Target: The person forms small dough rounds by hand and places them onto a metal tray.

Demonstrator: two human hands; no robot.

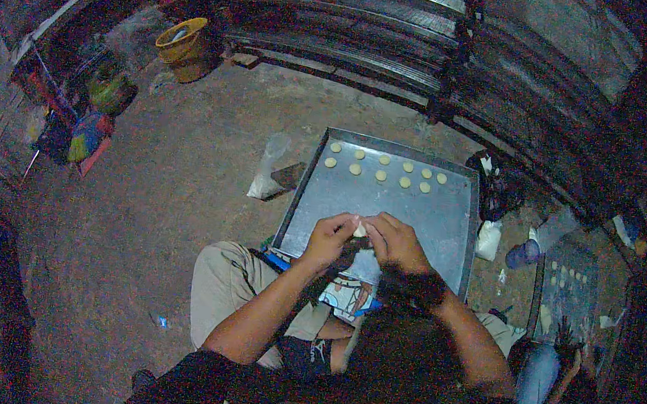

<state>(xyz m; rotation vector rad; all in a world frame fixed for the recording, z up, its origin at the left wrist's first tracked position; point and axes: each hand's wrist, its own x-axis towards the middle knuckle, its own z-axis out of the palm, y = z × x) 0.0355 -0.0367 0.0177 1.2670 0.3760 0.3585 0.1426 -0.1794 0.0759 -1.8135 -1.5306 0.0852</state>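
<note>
Two hands meet over the metal tray's (447, 231) near edge: left hand (329, 240) and right hand (396, 243) pinch a pale dough lump (359, 229) between curled fingertips, apparently mid-shaping. Next comes setting it beside the dough rounds (380, 168) at twelve o'clock.

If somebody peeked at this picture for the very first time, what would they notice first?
Probably the big grey metal baking tray on the floor in the middle, with two rows of small pale dough balls along its far edge. Right at its near edge, the left hand and right hand pinch a bit of pale dough between them. A yellow bucket stands out at the upper left.
</note>
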